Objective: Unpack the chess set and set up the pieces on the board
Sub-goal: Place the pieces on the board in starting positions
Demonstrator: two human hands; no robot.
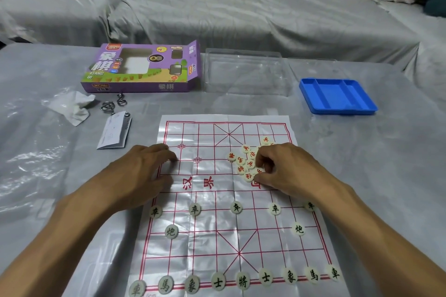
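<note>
Many red pieces [248,160] look small, light and slippery; pinch each rim. Right hand [277,169] pinches one. Left hand [144,171] presses the thin board [217,236], fingers loose.

Single head-worn view, wide-angle, looking forward and down across the counter [362,176]. Close: both forearms enter from the bottom edge. Board [224,200] lies under each grip and fills the lower centre; a draped sofa [217,7] lies beyond them, crossing the top.
</note>
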